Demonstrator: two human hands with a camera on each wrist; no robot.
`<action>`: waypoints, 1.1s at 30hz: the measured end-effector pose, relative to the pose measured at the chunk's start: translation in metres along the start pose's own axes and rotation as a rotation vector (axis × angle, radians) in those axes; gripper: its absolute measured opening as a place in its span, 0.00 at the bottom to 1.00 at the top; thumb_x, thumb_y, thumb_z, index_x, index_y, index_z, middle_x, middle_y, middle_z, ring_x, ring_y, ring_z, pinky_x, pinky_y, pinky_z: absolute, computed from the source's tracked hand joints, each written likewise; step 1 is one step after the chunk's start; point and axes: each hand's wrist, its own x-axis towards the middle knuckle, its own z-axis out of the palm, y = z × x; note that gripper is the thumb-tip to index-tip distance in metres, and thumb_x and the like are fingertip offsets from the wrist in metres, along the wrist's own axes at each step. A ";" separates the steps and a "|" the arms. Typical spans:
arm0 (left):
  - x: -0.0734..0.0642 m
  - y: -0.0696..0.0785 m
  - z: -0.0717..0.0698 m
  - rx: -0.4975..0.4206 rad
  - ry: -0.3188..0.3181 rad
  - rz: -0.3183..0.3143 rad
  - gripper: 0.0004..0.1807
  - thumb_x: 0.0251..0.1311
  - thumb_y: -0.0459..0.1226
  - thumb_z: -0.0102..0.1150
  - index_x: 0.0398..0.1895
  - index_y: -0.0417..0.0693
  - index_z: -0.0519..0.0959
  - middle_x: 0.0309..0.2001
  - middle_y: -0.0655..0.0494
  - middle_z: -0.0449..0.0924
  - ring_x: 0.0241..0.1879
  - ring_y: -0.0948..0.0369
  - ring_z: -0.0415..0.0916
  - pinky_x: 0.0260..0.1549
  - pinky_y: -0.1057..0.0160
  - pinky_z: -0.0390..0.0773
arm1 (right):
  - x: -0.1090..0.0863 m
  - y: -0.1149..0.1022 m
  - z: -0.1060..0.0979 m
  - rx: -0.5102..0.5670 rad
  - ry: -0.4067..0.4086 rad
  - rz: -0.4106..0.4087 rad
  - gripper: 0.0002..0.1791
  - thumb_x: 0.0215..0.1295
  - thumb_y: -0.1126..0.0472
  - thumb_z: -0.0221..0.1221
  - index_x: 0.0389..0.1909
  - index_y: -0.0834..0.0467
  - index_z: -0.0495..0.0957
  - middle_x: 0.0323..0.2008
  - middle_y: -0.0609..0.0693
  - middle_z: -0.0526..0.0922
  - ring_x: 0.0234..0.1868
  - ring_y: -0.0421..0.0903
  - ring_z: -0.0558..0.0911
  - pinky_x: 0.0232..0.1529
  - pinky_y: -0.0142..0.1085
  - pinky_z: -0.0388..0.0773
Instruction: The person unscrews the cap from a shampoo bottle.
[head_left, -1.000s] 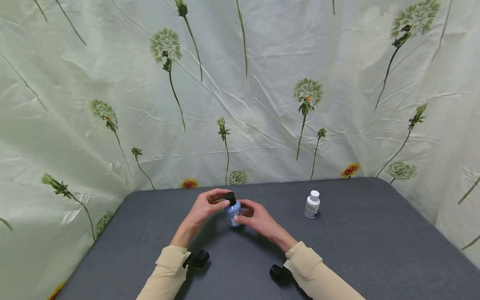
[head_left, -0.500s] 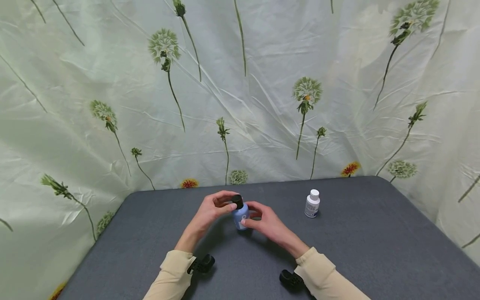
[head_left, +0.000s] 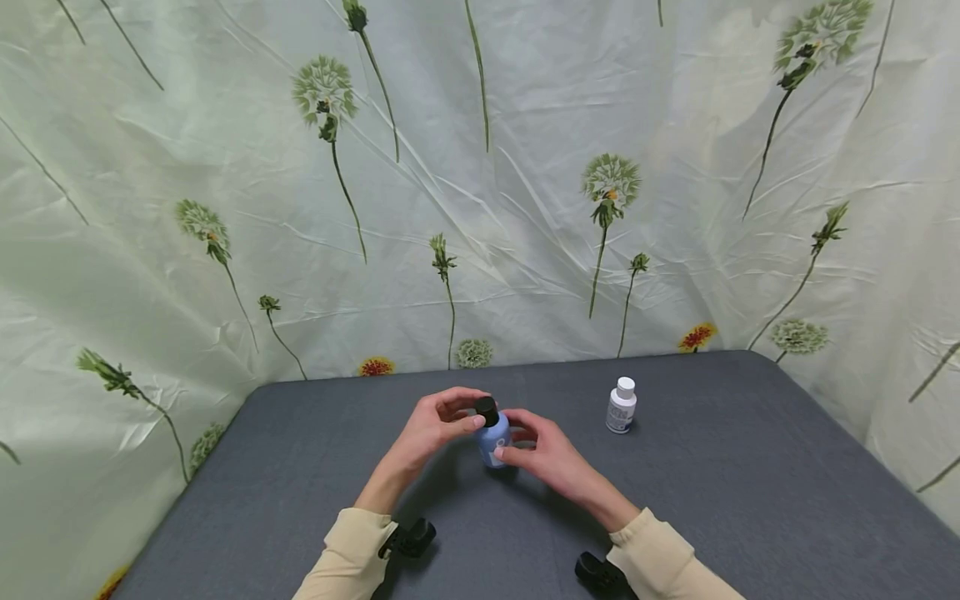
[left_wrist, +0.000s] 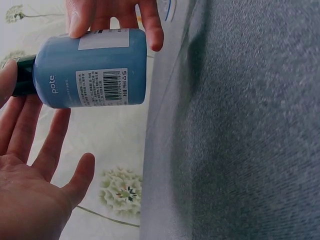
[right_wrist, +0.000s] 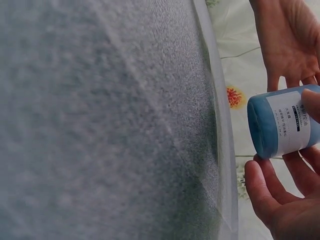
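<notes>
At the far left, a pale cloth [head_left: 247, 150] printed with dandelions and flowers is hanging behind the bench [head_left: 750, 475] and running across the whole width. A cream sleeve [head_left: 343, 554] is covering the person's left forearm, and a black wrist device [head_left: 411, 538] is jutting inward from its cuff. Next, the left hand [head_left: 429, 427] is pinching the black cap [head_left: 487, 409] between thumb and fingers, while its other fingers are spreading loosely. The cap is sitting on the blue bottle [head_left: 489, 440], which is being held just above the bench, near the middle, its top leaning slightly left. In the left wrist view, a barcode label [left_wrist: 102, 87] is showing on its side. The right hand [head_left: 555, 460] is grasping the bottle's body, thumb in front and fingers behind. A second black wrist device [head_left: 596, 573] is showing below. Farther right and back, a small white bottle [head_left: 621, 407] is standing upright, well apart from the blue one, and the right sleeve [head_left: 667, 560] is reaching in from the lower edge.
</notes>
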 end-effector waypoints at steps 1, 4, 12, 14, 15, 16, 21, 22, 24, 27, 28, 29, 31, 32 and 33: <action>0.000 0.001 0.001 0.003 -0.005 0.003 0.20 0.62 0.37 0.67 0.57 0.43 0.79 0.52 0.48 0.82 0.57 0.44 0.74 0.52 0.53 0.75 | -0.001 0.000 0.000 0.001 0.001 -0.003 0.29 0.65 0.59 0.65 0.65 0.61 0.70 0.61 0.59 0.75 0.58 0.59 0.76 0.51 0.49 0.77; -0.002 0.003 0.004 0.019 -0.013 0.001 0.20 0.62 0.38 0.67 0.56 0.44 0.79 0.52 0.49 0.82 0.57 0.44 0.74 0.53 0.53 0.74 | -0.005 0.000 -0.001 0.009 0.001 -0.008 0.29 0.65 0.60 0.65 0.65 0.62 0.70 0.60 0.60 0.75 0.58 0.59 0.76 0.51 0.48 0.77; -0.007 0.007 0.012 0.056 -0.027 -0.003 0.19 0.62 0.38 0.67 0.56 0.46 0.80 0.52 0.51 0.82 0.58 0.47 0.74 0.55 0.51 0.72 | -0.014 0.001 -0.006 0.033 -0.008 -0.007 0.29 0.64 0.61 0.65 0.65 0.64 0.70 0.60 0.60 0.74 0.57 0.57 0.76 0.52 0.46 0.77; -0.008 0.008 0.014 0.062 -0.028 -0.004 0.19 0.62 0.38 0.67 0.56 0.46 0.80 0.52 0.51 0.82 0.57 0.46 0.74 0.55 0.52 0.72 | -0.016 0.001 -0.007 0.035 -0.014 -0.004 0.29 0.65 0.61 0.65 0.65 0.64 0.70 0.60 0.59 0.74 0.57 0.56 0.76 0.52 0.45 0.77; -0.009 0.009 0.015 0.061 -0.029 -0.006 0.20 0.62 0.38 0.67 0.56 0.45 0.80 0.52 0.51 0.82 0.57 0.46 0.74 0.54 0.52 0.73 | -0.017 0.001 -0.008 0.038 -0.017 -0.004 0.29 0.65 0.61 0.65 0.65 0.64 0.70 0.60 0.59 0.74 0.57 0.56 0.76 0.52 0.45 0.77; -0.010 0.009 0.016 0.059 -0.029 -0.007 0.20 0.62 0.38 0.67 0.56 0.45 0.80 0.52 0.51 0.82 0.57 0.46 0.74 0.54 0.52 0.73 | -0.018 0.001 -0.008 0.043 -0.021 -0.003 0.29 0.65 0.61 0.65 0.65 0.64 0.70 0.60 0.60 0.74 0.57 0.57 0.76 0.52 0.45 0.77; -0.011 0.011 0.020 0.049 -0.036 -0.006 0.19 0.62 0.39 0.67 0.56 0.46 0.80 0.52 0.51 0.82 0.56 0.45 0.75 0.52 0.53 0.75 | -0.021 0.002 -0.012 0.044 -0.029 -0.005 0.29 0.65 0.61 0.65 0.65 0.64 0.69 0.59 0.59 0.75 0.56 0.57 0.76 0.52 0.44 0.77; -0.011 0.011 0.020 0.046 -0.037 -0.007 0.19 0.61 0.39 0.67 0.55 0.47 0.80 0.52 0.52 0.82 0.56 0.45 0.75 0.51 0.53 0.75 | -0.022 0.003 -0.012 0.043 -0.029 -0.006 0.29 0.65 0.61 0.64 0.65 0.64 0.69 0.59 0.59 0.75 0.56 0.57 0.76 0.52 0.44 0.77; -0.010 0.011 0.021 0.042 -0.037 -0.008 0.19 0.61 0.39 0.68 0.55 0.48 0.81 0.51 0.52 0.83 0.55 0.46 0.76 0.51 0.54 0.76 | -0.022 0.003 -0.013 0.040 -0.028 -0.010 0.29 0.65 0.61 0.64 0.65 0.65 0.69 0.59 0.60 0.75 0.56 0.57 0.76 0.52 0.44 0.77; -0.009 0.010 0.021 0.034 -0.026 -0.019 0.19 0.60 0.40 0.69 0.55 0.49 0.81 0.51 0.53 0.83 0.54 0.47 0.77 0.50 0.54 0.77 | -0.021 0.004 -0.014 0.036 -0.028 -0.016 0.29 0.65 0.61 0.64 0.65 0.65 0.69 0.59 0.60 0.75 0.57 0.57 0.75 0.52 0.45 0.76; -0.009 0.010 0.021 0.031 -0.023 -0.022 0.19 0.60 0.40 0.69 0.55 0.49 0.81 0.51 0.52 0.83 0.54 0.47 0.77 0.50 0.55 0.77 | -0.020 0.005 -0.014 0.038 -0.031 -0.018 0.29 0.65 0.61 0.64 0.65 0.65 0.69 0.59 0.60 0.75 0.57 0.58 0.75 0.52 0.45 0.76; -0.009 0.010 0.022 0.031 -0.018 -0.025 0.19 0.60 0.39 0.69 0.55 0.48 0.81 0.50 0.51 0.83 0.54 0.47 0.77 0.49 0.55 0.77 | -0.020 0.006 -0.014 0.040 -0.033 -0.018 0.29 0.65 0.61 0.64 0.65 0.65 0.69 0.59 0.60 0.75 0.57 0.58 0.75 0.52 0.44 0.76; -0.008 0.010 0.023 0.032 -0.010 -0.030 0.19 0.60 0.38 0.69 0.55 0.46 0.81 0.50 0.50 0.83 0.53 0.47 0.78 0.48 0.56 0.78 | -0.019 0.008 -0.015 0.043 -0.038 -0.019 0.28 0.65 0.61 0.64 0.64 0.64 0.70 0.59 0.60 0.75 0.57 0.58 0.75 0.52 0.43 0.76; -0.008 0.010 0.023 0.032 -0.008 -0.033 0.19 0.60 0.37 0.68 0.55 0.46 0.81 0.50 0.50 0.83 0.53 0.46 0.78 0.48 0.57 0.78 | -0.019 0.009 -0.015 0.047 -0.039 -0.020 0.28 0.65 0.62 0.64 0.64 0.64 0.70 0.58 0.60 0.75 0.58 0.58 0.75 0.52 0.42 0.77; -0.007 0.010 0.024 0.031 -0.006 -0.033 0.19 0.60 0.37 0.68 0.55 0.45 0.81 0.50 0.49 0.83 0.53 0.46 0.78 0.48 0.57 0.78 | -0.019 0.010 -0.016 0.050 -0.042 -0.026 0.28 0.65 0.62 0.64 0.64 0.64 0.70 0.58 0.60 0.75 0.58 0.58 0.75 0.51 0.41 0.77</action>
